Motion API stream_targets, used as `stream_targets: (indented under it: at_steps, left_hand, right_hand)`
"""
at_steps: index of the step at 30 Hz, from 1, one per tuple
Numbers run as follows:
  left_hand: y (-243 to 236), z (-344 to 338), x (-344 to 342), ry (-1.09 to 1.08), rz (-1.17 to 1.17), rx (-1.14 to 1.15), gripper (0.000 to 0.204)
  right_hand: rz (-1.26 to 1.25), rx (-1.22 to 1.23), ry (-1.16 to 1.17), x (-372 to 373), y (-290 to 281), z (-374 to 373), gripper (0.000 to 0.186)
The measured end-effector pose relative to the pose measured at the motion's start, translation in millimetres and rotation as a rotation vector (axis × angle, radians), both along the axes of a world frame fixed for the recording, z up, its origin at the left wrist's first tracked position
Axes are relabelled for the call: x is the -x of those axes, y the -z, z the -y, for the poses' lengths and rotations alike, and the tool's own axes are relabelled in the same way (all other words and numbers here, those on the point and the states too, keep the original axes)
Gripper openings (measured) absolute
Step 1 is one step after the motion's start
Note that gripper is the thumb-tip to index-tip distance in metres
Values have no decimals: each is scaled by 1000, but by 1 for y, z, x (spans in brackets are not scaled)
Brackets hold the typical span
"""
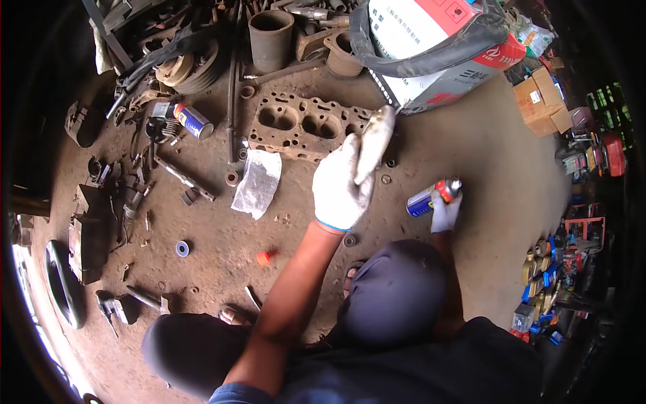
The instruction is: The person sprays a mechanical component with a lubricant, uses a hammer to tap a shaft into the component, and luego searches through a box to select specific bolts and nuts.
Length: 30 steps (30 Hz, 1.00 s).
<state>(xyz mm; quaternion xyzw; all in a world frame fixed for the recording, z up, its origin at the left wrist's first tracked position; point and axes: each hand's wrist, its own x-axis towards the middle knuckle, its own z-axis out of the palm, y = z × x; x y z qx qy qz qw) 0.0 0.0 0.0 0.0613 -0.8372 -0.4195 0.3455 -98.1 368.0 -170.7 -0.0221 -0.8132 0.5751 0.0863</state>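
My white-gloved left hand (pixel 343 185) grips a pale, elongated object (pixel 373 140), perhaps a folded rag, raised over the front right of a rusty cylinder head (pixel 286 138). My gloved right hand (pixel 446 210) holds a blue spray can (pixel 422 202) with a red top, tilted, above the bare concrete at the right. A crumpled light sheet (pixel 256 183) lies just left of my left hand. An orange cap (pixel 263 258) and small metal rings (pixel 232 178) lie on the floor nearby.
Rusty cylinders (pixel 270 44), pulleys and bars crowd the back. A printed box (pixel 437 87) with rubber looped over it stands behind my hands. Another spray can (pixel 195 122) and loose tools lie left. A cardboard box (pixel 538 101) and stacked containers (pixel 545 283) line the right.
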Motion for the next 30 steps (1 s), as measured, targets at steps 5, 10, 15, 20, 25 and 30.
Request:
stream_targets:
  at_steps: [5, 10, 15, 20, 25, 30]
  left_hand:
    - [-25, 0, 26, 210, 39, -1082, 29]
    - [-25, 39, 31, 211, -75, -1268, 27]
    - [-16, 78, 24, 18, -111, -1253, 27]
    - [-22, 117, 18, 2, -128, -1170, 30]
    - [-31, 141, 19, -225, -81, -742, 35]
    - [-39, 166, 10, -311, -248, -478, 39]
  right_hand:
    - [-379, 245, -296, 5, -268, 91, 82]
    - [-680, -133, -511, -34, -412, 148, 74]
    - [-717, 171, -595, -51, -380, 221, 49]
    - [-465, 26, -384, -63, -419, 237, 64]
    - [-750, -693, -792, -72, -341, 325, 69]
    - [-816, -693, -790, -71, -343, 372, 73]
